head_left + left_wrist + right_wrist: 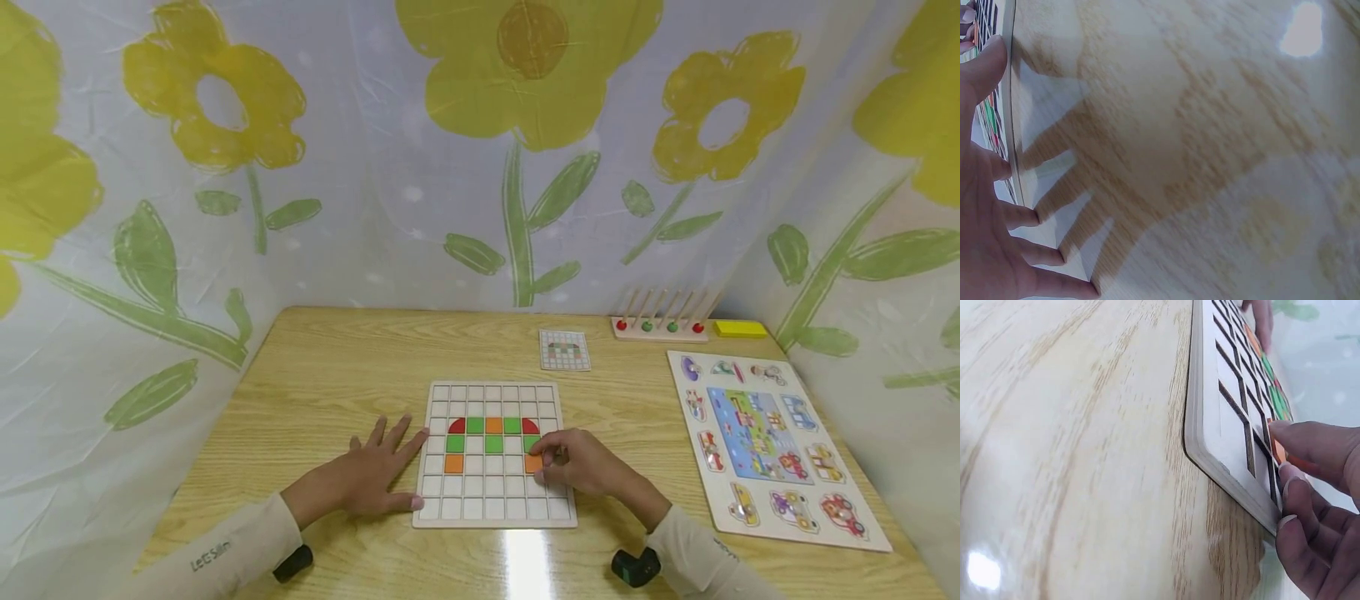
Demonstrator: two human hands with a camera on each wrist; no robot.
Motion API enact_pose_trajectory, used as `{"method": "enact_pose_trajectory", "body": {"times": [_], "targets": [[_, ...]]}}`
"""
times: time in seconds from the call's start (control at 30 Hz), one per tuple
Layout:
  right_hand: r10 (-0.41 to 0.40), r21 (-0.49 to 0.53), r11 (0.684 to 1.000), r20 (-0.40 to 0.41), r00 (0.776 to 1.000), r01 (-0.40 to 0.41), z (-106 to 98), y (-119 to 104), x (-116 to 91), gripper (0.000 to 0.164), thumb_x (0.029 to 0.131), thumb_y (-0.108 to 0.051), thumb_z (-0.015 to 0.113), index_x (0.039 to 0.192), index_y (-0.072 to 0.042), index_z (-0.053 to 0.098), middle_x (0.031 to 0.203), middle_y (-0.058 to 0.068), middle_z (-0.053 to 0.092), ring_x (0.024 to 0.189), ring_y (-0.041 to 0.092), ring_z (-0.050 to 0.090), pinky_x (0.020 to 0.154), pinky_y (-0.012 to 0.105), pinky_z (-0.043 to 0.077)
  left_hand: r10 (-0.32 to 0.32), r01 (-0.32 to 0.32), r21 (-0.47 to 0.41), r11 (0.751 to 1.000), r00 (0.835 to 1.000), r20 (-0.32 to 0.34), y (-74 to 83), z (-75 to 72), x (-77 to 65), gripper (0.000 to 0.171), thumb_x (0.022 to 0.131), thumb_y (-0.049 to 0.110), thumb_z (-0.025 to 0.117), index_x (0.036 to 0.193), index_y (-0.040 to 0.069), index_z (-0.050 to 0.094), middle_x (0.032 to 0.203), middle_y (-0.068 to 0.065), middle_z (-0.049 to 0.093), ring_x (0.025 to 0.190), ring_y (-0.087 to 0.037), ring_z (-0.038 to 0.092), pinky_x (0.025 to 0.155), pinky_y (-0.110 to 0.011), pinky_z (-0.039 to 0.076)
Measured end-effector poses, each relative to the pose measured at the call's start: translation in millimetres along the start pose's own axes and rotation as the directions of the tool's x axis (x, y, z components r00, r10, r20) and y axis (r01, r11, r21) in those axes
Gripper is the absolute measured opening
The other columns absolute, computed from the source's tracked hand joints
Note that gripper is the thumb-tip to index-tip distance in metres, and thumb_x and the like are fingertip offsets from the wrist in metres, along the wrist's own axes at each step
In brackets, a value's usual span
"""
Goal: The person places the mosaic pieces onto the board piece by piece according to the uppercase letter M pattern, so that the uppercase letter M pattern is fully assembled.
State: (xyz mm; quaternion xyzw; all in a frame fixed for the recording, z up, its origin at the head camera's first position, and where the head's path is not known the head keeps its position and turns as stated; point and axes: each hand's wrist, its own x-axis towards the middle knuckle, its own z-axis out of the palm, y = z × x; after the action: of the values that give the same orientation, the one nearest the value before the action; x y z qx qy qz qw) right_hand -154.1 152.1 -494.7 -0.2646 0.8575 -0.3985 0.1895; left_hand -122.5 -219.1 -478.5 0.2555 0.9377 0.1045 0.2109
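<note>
A wooden grid board (495, 508) lies on the table, with red, green and orange tiles set in an arch pattern. My left hand (371, 475) rests with spread fingers along its left edge; thumb and fingertips touch the rim. At the right side of the pattern, my right hand (588, 467) pinches an orange square tile (532, 463) between thumb and fingers. From the right wrist view, the tile (1277, 449) sits at its cell, partly hidden by the thumb. Another orange tile (453, 463) lies in the left column below a green tile (455, 443).
Behind the board lies a small pattern card (565, 350). A peg rack (660, 335) with red and green beads and a yellow block (740, 329) stand at the back right. A picture puzzle board (738, 517) covers the table's right side. Flowered cloth walls enclose the table.
</note>
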Motion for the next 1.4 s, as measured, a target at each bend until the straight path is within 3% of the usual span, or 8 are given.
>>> {"method": "enact_pose_trajectory", "body": {"times": [0.5,0.8,1.0,1.17,1.3,1.4], "targets": [[0.025,-0.021,0.999,-0.029,0.999,-0.025,0,-5,0,0.021,0.087,-0.012,0.079,0.107,-0.006,0.075,0.085,-0.002,0.064,0.073,0.008,0.051,0.064,0.021,0.043,-0.009,0.009,0.006,1.0,1.0,0.005,-0.9,0.0,0.3,0.1,0.09,0.075,0.05,0.163,0.017,0.015,0.167,-0.025,0.007,0.147,-0.061,0.01,0.099,-0.083,0.025],[0.034,-0.042,0.998,-0.063,0.997,-0.036,-1,-1,-3,0.026,0.087,-0.022,0.08,0.109,-0.01,0.072,0.086,-0.006,0.064,0.069,0.005,0.052,0.062,0.021,0.045,-0.004,0.004,-0.008,1.0,1.0,0.005,-3.9,0.6,0.7,0.101,0.09,0.075,0.051,0.163,0.016,0.015,0.166,-0.026,0.007,0.146,-0.062,0.01,0.098,-0.084,0.025],[0.012,-0.06,0.998,-0.091,0.996,-0.017,-10,1,-6,0.035,0.089,-0.028,0.079,0.116,-0.007,0.07,0.088,-0.005,0.066,0.056,0.003,0.047,0.053,0.021,0.042,0.002,-0.002,-0.021,1.0,1.0,0.009,-5.7,-1.6,-0.5,0.1,0.09,0.074,0.052,0.163,0.015,0.015,0.166,-0.027,0.007,0.145,-0.063,0.01,0.097,-0.085,0.025],[0.004,-0.084,0.996,-0.125,0.992,-0.015,-21,1,-10,0.04,0.091,-0.031,0.077,0.121,-0.007,0.068,0.093,-0.004,0.067,0.057,0.004,0.052,0.054,0.022,0.046,0.006,-0.006,-0.037,0.999,1.0,0.016,-6.3,-4.9,-2.8,0.1,0.09,0.073,0.052,0.163,0.014,0.016,0.166,-0.028,0.008,0.145,-0.063,0.011,0.097,-0.085,0.026],[-0.002,-0.171,0.985,-0.2,0.98,-0.033,-29,3,-14,0.046,0.09,-0.039,0.076,0.124,-0.009,0.068,0.102,-0.001,0.07,0.071,0.005,0.061,0.061,0.023,0.05,0.007,-0.007,-0.033,0.999,1.0,-0.005,-9.9,-5.7,-4.7,0.1,0.09,0.073,0.052,0.163,0.015,0.016,0.166,-0.027,0.009,0.145,-0.061,0.014,0.098,-0.083,0.029],[-0.045,-0.318,0.947,-0.28,0.959,-0.048,-36,7,-18,0.051,0.089,-0.046,0.075,0.126,-0.011,0.067,0.111,0.001,0.07,0.086,0.011,0.065,0.067,0.027,0.052,0.018,-0.02,-0.034,0.999,0.999,-0.051,-14.5,-6.5,-5.9,0.101,0.09,0.073,0.054,0.163,0.015,0.015,0.165,-0.028,0.008,0.146,-0.06,0.016,0.098,-0.081,0.031]]}}
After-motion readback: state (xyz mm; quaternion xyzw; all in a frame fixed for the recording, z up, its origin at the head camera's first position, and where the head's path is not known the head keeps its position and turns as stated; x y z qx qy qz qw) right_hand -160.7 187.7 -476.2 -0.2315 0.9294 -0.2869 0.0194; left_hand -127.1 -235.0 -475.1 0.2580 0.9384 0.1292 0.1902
